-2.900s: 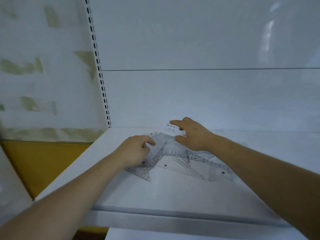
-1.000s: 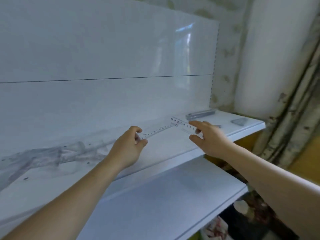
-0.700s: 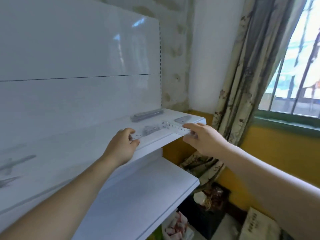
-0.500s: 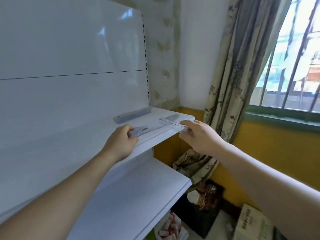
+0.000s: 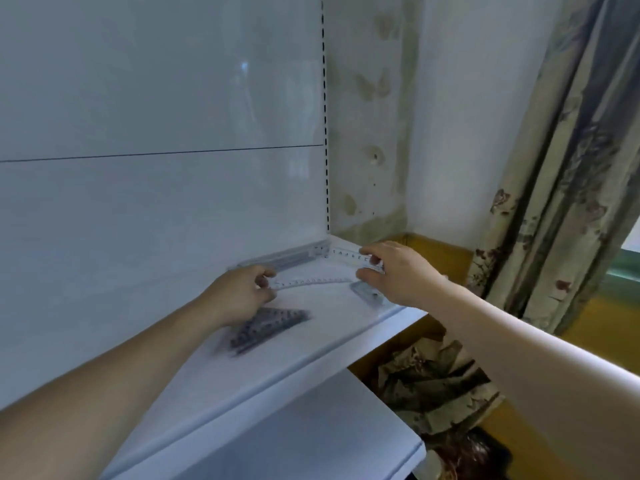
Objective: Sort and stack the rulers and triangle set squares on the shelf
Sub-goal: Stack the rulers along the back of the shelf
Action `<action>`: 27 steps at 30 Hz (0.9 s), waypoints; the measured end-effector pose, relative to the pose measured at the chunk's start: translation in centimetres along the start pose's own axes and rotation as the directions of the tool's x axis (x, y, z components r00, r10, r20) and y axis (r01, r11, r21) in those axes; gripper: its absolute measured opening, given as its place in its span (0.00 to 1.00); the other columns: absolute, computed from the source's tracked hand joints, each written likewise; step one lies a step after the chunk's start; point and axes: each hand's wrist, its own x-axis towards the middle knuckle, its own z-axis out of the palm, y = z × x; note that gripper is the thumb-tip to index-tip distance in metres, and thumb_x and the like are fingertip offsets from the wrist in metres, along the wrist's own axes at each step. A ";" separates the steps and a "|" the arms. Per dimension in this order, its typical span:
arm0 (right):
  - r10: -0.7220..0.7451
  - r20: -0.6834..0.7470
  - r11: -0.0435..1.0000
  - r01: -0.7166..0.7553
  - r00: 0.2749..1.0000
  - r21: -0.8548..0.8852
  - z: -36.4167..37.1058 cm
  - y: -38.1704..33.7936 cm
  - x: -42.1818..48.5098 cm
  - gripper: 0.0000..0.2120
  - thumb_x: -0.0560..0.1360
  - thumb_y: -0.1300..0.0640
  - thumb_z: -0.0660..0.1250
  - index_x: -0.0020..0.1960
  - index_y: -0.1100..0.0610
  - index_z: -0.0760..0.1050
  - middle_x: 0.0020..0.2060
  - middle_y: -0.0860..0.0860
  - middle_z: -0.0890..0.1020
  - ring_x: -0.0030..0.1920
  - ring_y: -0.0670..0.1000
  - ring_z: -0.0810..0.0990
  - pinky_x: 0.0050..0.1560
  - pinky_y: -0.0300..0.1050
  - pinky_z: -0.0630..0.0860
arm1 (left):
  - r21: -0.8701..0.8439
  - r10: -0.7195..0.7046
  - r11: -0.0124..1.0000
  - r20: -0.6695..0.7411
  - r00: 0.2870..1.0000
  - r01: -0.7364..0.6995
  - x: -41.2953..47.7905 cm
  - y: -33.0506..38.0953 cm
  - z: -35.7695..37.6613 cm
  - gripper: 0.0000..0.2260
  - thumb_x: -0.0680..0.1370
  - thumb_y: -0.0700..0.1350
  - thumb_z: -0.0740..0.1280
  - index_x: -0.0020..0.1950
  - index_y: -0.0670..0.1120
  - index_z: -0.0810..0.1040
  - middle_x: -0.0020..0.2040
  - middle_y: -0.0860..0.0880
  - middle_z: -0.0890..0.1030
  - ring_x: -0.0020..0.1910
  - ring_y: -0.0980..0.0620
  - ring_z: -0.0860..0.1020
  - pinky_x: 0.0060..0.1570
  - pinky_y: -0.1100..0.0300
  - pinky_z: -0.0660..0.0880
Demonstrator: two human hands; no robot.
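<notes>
With a ruler stack (image 5: 284, 259) and blurred set squares (image 5: 266, 327) already lying on the shelf (image 5: 311, 362), left hand (image 5: 242, 296) and right hand (image 5: 398, 271) fingers pinch one clear ruler (image 5: 311, 280) by its ends, just above the shelf (sorting seems partly done).

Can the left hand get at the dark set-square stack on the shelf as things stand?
Likely not yet: the left hand is pinching a clear ruler. The set-square stack lies uncovered just by its wrist, so once freed, probably yes.
</notes>
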 end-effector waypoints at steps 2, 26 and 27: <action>-0.030 0.033 0.999 0.029 0.999 0.031 0.5 0.4 2.7 0.23 0.78 0.44 0.63 0.70 0.49 0.67 0.60 0.49 0.76 0.50 0.47 0.72 0.53 0.42 0.72 | 0.001 -0.026 1.000 0.005 1.000 0.026 0.8 -0.4 0.0 0.18 0.78 0.49 0.64 0.68 0.49 0.70 0.60 0.50 0.76 0.57 0.51 0.75 0.57 0.59 0.69; -0.586 0.470 0.789 0.597 0.660 0.146 8.5 -2.9 20.9 0.17 0.77 0.45 0.62 0.64 0.50 0.73 0.54 0.48 0.75 0.53 0.49 0.73 0.54 0.43 0.70 | -0.047 -0.420 0.906 0.022 0.907 0.420 -1.6 -2.8 -2.5 0.13 0.77 0.47 0.67 0.59 0.59 0.73 0.56 0.55 0.75 0.57 0.60 0.73 0.55 0.68 0.66; -0.593 0.469 0.784 0.602 0.655 0.152 8.5 -2.9 20.9 0.17 0.77 0.45 0.62 0.64 0.50 0.73 0.52 0.47 0.74 0.52 0.49 0.73 0.55 0.43 0.70 | -0.070 -0.425 0.902 0.022 0.905 0.425 -1.8 -3.0 -2.6 0.12 0.76 0.46 0.67 0.57 0.60 0.73 0.56 0.56 0.76 0.56 0.61 0.73 0.53 0.70 0.66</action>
